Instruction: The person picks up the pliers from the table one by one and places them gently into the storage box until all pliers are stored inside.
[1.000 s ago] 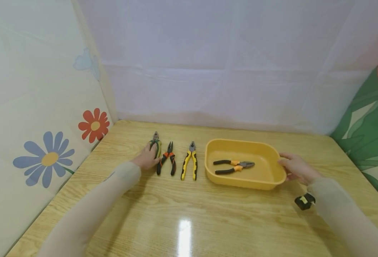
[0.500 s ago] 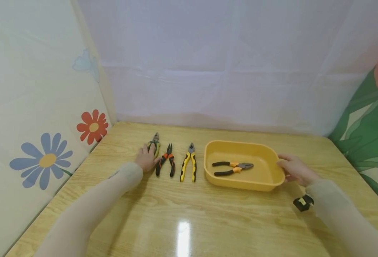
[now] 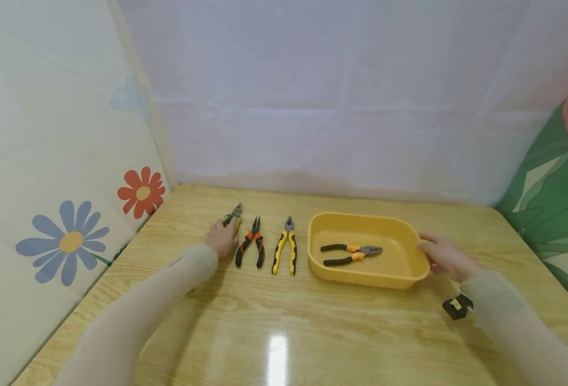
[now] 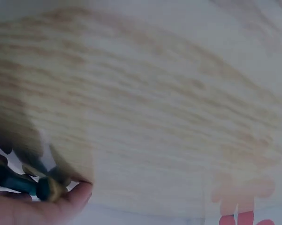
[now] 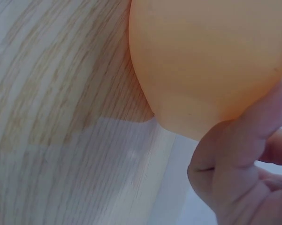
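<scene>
- Left hand [image 3: 222,238]: grasps the green pliers [image 3: 237,210] by the handles, at the left end of the row on the table [image 3: 341,332].
- Right hand [image 3: 450,257]: pinches the yellow basin [image 3: 361,279] at its right end; this grip should be firm enough to steady it without tilting.
- Handling, as judged: wrap both green handles together, then raise them clear of the red-and-black pliers [image 3: 253,235] just beside.
- Appearance: grey metal head, pointing toward the back wall; two-tone green handles, partly hidden by the fingers.
</scene>
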The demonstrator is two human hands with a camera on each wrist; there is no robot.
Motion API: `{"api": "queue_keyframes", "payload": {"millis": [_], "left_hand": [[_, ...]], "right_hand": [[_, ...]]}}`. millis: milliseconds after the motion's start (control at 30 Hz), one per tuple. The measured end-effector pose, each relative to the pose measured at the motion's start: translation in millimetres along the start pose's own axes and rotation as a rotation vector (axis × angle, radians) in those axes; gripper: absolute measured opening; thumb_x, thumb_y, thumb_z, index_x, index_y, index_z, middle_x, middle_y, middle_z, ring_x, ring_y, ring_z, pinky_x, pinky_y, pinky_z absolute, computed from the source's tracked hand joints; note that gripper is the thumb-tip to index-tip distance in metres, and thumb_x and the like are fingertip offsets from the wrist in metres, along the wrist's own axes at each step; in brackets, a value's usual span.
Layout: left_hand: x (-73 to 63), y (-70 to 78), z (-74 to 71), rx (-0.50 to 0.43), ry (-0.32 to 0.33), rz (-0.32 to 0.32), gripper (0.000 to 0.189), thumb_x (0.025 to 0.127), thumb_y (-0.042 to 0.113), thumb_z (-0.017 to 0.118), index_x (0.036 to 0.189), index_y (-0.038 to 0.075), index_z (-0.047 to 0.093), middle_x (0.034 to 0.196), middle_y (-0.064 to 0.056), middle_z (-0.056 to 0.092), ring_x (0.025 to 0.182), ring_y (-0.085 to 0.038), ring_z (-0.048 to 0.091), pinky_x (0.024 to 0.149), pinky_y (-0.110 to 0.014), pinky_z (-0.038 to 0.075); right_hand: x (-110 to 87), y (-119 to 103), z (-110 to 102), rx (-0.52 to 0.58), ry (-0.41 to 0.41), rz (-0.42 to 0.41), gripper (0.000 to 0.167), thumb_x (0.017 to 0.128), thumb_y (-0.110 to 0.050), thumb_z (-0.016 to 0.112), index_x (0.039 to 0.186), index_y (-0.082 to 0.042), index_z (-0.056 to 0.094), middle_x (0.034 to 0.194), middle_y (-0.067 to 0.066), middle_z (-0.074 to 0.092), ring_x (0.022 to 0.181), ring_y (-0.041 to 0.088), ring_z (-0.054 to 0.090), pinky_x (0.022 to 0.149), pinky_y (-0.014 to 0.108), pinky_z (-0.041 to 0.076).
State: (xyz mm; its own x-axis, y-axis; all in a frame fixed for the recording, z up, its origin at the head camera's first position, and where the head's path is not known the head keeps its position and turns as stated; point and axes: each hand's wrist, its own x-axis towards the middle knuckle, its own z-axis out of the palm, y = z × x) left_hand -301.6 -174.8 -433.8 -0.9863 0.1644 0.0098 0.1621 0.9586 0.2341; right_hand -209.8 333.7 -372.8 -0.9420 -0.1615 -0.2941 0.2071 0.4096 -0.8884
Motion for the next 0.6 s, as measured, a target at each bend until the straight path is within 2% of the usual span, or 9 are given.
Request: {"api": "queue_keyframes", "payload": {"millis": [100,200,233,300,433,600], "left_hand": [[-2.6,0.4,0.5,0.082,0.026,0.022,0.06,0.095,0.017,0.053,0.149,0.0,0.034,0.124,-0.044,0.041,0.105,-0.05,0.05,0.08,-0.053,0.052],[-5.1,1.9,-1.4,0.115,0.021,0.026,0.059,0.096,0.02,0.053,0.15,0.006,0.034,0.118,-0.039,0.046,0.097,-0.045,0.052,0.073,-0.048,0.053],[-6.0,3.1,-3.1,0.114,0.017,0.022,0.059,0.097,0.021,0.053,0.151,0.008,0.034,0.117,-0.038,0.046,0.096,-0.044,0.052,0.073,-0.048,0.053],[-7.7,6.1,-7.9,0.091,0.012,0.011,0.057,0.098,0.021,0.054,0.151,0.011,0.035,0.113,-0.036,0.048,0.094,-0.043,0.053,0.071,-0.048,0.053],[-9.7,13.7,-18.7,0.029,0.014,-0.018,0.051,0.101,0.024,0.053,0.148,0.014,0.04,0.113,-0.035,0.049,0.097,-0.047,0.054,0.073,-0.053,0.052],[-11.1,20.1,-25.2,0.022,0.016,-0.024,0.044,0.102,0.026,0.051,0.144,0.014,0.045,0.113,-0.036,0.051,0.098,-0.049,0.054,0.075,-0.055,0.051]], "right_hand": [[0.4,5,-1,0.013,-0.019,-0.028,0.057,0.1,-0.013,0.038,0.145,0.016,0.018,0.077,0.004,0.061,0.064,0.012,0.06,0.053,0.027,0.052],[-0.7,4,1,0.011,-0.014,-0.016,0.056,0.1,-0.012,0.038,0.145,0.015,0.018,0.077,0.004,0.061,0.064,0.013,0.06,0.053,0.027,0.052],[-1.7,2,3,-0.017,-0.003,0.001,0.059,0.1,-0.012,0.037,0.145,0.018,0.011,0.078,0.002,0.061,0.064,0.012,0.059,0.053,0.027,0.051],[-2.6,0,4,-0.03,0.004,0.012,0.058,0.101,-0.012,0.034,0.145,0.018,0.009,0.078,0.002,0.06,0.064,0.012,0.059,0.053,0.027,0.052],[-3.6,-3,5,-0.057,0.016,0.024,0.056,0.103,-0.01,0.031,0.145,0.019,0.009,0.079,0.002,0.06,0.064,0.011,0.058,0.054,0.027,0.052],[-5.5,-5,6,-0.066,0.02,0.021,0.054,0.103,-0.01,0.03,0.143,0.019,0.009,0.077,0.001,0.059,0.063,0.01,0.058,0.054,0.025,0.051]]}}
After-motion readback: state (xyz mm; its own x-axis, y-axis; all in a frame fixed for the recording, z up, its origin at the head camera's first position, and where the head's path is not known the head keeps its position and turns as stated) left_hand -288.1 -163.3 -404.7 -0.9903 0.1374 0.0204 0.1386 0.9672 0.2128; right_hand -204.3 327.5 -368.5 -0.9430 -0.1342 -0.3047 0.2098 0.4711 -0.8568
